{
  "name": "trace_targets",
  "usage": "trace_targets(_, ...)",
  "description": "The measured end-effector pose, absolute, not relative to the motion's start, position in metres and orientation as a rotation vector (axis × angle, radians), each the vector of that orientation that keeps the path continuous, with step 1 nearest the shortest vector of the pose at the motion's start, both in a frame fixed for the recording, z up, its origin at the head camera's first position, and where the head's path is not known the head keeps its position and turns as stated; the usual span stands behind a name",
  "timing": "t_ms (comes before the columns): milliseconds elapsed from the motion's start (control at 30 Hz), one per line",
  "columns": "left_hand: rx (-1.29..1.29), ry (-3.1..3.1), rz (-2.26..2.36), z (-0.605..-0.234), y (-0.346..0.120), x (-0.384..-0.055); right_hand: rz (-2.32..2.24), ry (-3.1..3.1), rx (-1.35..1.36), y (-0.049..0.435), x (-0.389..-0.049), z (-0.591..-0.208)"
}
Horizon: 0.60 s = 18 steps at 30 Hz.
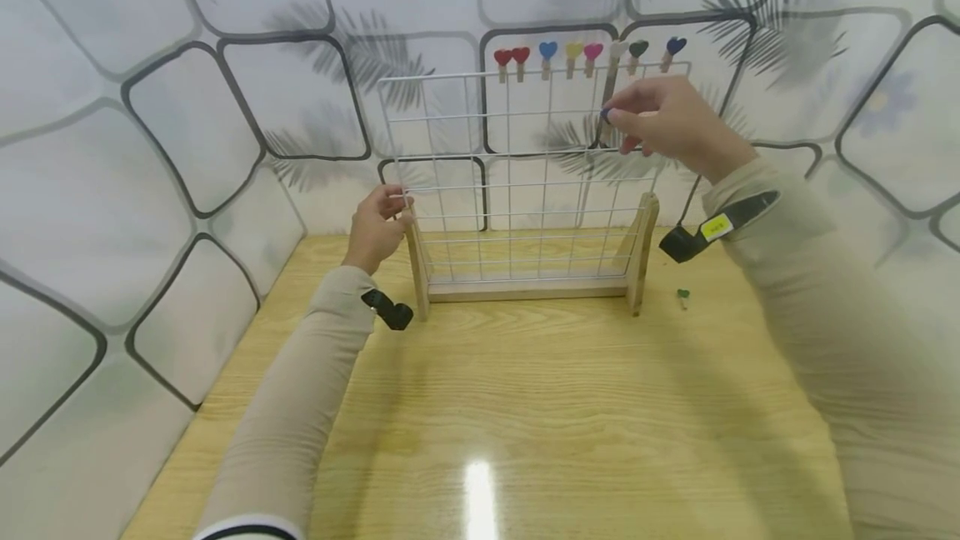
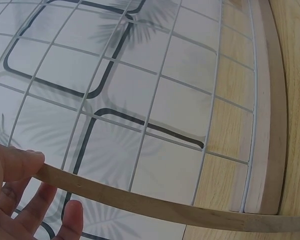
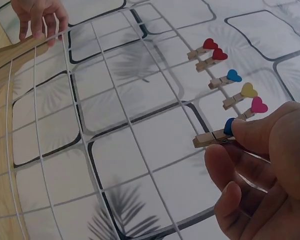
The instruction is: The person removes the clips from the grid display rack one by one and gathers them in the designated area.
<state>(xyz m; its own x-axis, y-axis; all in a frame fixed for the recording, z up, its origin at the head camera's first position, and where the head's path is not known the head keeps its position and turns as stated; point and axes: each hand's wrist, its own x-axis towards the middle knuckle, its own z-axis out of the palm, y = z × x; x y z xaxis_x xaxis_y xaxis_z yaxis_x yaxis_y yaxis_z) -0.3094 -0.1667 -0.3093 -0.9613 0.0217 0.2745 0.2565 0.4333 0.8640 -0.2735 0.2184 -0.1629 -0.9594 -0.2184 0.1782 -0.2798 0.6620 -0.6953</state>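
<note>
A white wire grid rack (image 1: 510, 115) stands upright in a wooden base. My left hand (image 1: 380, 227) holds the top of its left wooden post (image 2: 140, 200), thumb on one side and fingers on the other. Between thumb and fingertips my right hand (image 1: 667, 119) pinches a small wooden clothespin (image 3: 210, 138) with a blue heart. That clothespin lies over the grid's upper right part; whether it touches a wire I cannot tell. Along the top wire sit several heart clothespins, among them a red one (image 1: 502, 61), a light blue one (image 1: 548, 57) and a dark blue one (image 1: 674, 50).
A green heart clothespin (image 1: 683, 297) lies on the wooden table (image 1: 510, 407), right of the rack. Behind and to the left hangs a pale patterned cloth wall (image 1: 187, 273). The right wooden post (image 1: 642, 257) stands below my right forearm.
</note>
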Motion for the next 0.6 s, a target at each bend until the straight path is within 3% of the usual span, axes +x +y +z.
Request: trace_targets(600,-0.255,-2.451,-1.567,-0.307,-0.166,-0.308,1.242,-2.793,0.284,0.279,-0.270,-0.213)
